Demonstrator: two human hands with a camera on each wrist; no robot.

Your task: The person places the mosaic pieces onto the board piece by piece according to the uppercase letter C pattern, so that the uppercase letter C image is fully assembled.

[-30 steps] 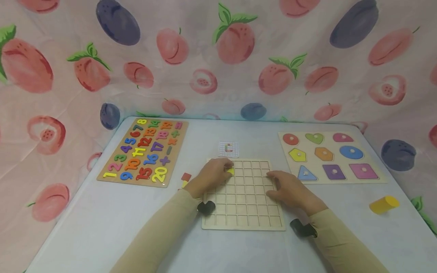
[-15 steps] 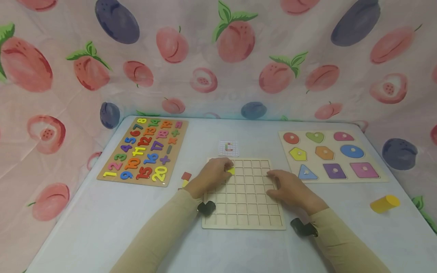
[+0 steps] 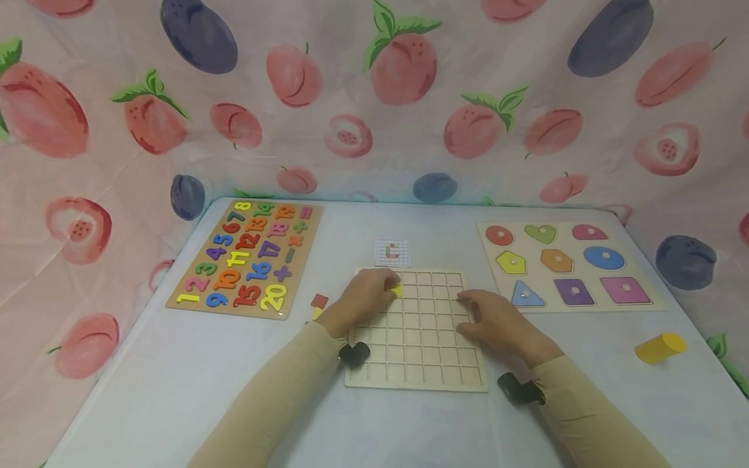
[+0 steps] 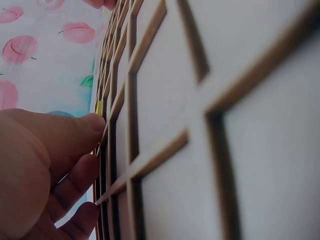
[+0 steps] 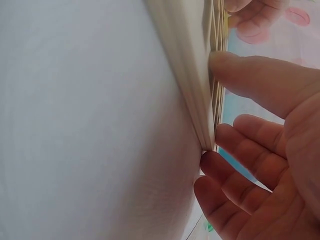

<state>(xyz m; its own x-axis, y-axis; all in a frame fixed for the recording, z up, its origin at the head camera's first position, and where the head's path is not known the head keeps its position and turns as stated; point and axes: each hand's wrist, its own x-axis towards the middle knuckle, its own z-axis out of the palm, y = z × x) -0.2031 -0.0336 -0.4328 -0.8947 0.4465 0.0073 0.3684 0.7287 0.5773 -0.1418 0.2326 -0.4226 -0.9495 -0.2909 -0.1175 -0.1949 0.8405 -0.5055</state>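
Observation:
In the head view my left hand (image 3: 365,294) bends over the upper left of the pale wooden grid board (image 3: 430,374). Its thumb and index finger pinch a small yellow square tile (image 3: 398,290) in one of the cells. The left wrist view shows a sliver of that yellow tile (image 4: 99,108) just above the thumb tip. My right hand (image 3: 497,324) rests at the board's right edge, thumb touching the frame and fingers loosely bent. A small card (image 3: 392,253) printed with a coloured pattern on a grid lies just behind the board.
A number puzzle board (image 3: 246,260) lies at the back left, a shape puzzle board (image 3: 570,266) at the back right. Loose red and yellow tiles (image 3: 319,301) sit beside my left forearm, partly hidden. A yellow cylinder (image 3: 660,348) lies to the right.
Both hands keep their places on the board. The whole scene has shifted slightly upward in the head view; the yellow tile stays at the left fingertips.

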